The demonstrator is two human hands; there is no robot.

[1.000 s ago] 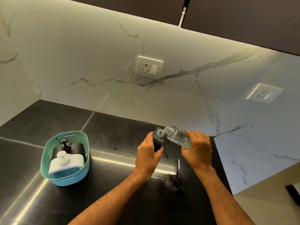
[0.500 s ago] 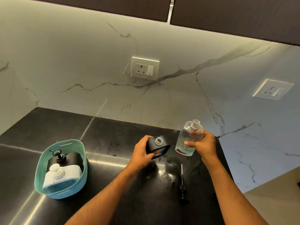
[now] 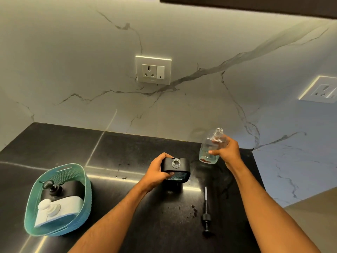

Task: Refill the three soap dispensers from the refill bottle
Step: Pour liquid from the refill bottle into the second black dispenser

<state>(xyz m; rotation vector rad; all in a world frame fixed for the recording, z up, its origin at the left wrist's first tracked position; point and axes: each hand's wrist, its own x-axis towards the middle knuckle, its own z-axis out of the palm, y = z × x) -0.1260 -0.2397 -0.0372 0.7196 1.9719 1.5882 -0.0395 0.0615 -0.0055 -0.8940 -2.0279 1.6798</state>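
I see three dispensers: my left hand (image 3: 155, 172) grips one open black dispenser (image 3: 179, 168), my right hand (image 3: 228, 150) the refill bottle (image 3: 209, 148), two in the basket (image 3: 80, 181).

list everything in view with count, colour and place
soap dispenser: 1, black, open neck, counter centre
refill bottle: 1, clear, uncapped, upright
pump: 1, black, lying on counter
basket: 1, teal, counter left
dispensers in basket: 2, black, white
sockets: 2, white, wall
counter: 1, black
left hand: grips soap dispenser
right hand: holds refill bottle
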